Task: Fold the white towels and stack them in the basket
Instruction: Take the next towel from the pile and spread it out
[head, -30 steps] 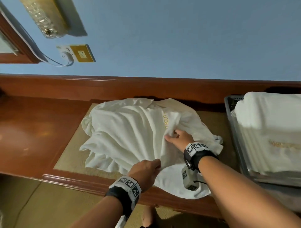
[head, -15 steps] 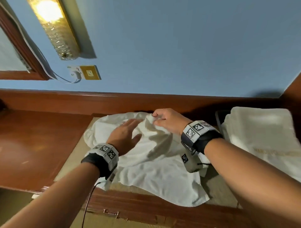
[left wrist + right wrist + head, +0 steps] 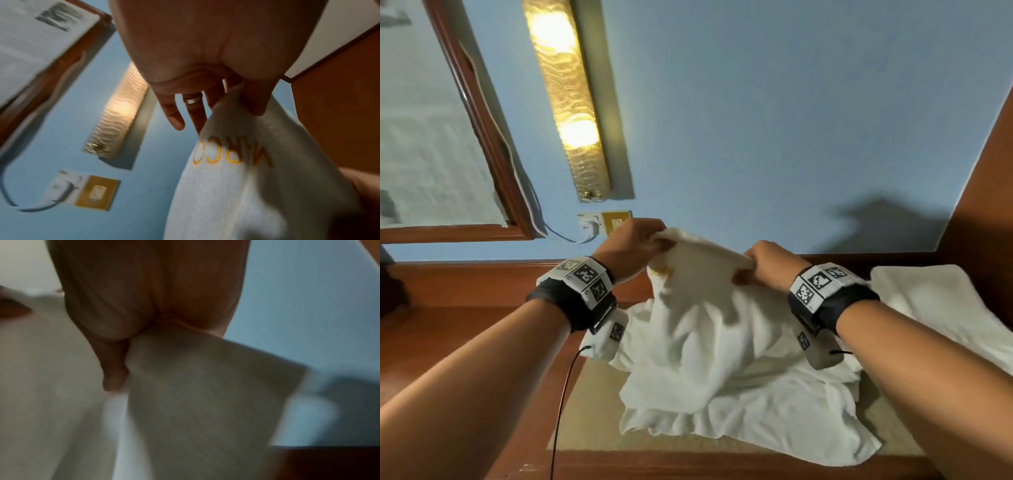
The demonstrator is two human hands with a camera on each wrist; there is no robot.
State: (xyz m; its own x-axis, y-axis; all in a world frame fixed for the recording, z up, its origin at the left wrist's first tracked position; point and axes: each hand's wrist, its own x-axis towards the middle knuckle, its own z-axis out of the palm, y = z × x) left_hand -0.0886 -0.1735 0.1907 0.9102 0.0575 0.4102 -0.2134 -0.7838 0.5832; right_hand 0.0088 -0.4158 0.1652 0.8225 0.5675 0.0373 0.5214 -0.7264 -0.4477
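A white towel (image 3: pixel 709 342) with gold lettering hangs from both my hands above the wooden counter, its lower part still crumpled on the tan mat (image 3: pixel 592 411). My left hand (image 3: pixel 635 245) pinches the towel's top edge at the left. My right hand (image 3: pixel 763 265) grips the same edge further right. In the left wrist view the thumb and fingers (image 3: pixel 255 104) pinch the towel (image 3: pixel 257 186) just above the gold letters. The right wrist view shows my thumb (image 3: pixel 115 366) pressed into the towel (image 3: pixel 195 394), blurred. Folded white towels (image 3: pixel 941 308) lie stacked at the right; the basket under them is hidden.
A blue wall (image 3: pixel 756 120) rises behind the counter with a lit wall lamp (image 3: pixel 566 96), a socket with a white plug and cable (image 3: pixel 599 222), and a wood-framed mirror (image 3: pixel 431 137). A wooden side panel (image 3: pixel 986 192) stands at the far right. A thin black cable (image 3: pixel 561 411) hangs from my left wrist.
Both hands have taken hold of the towel's far edge and lifted it off the counter; before, the left hand lay flat on it. The head view has tilted upward.
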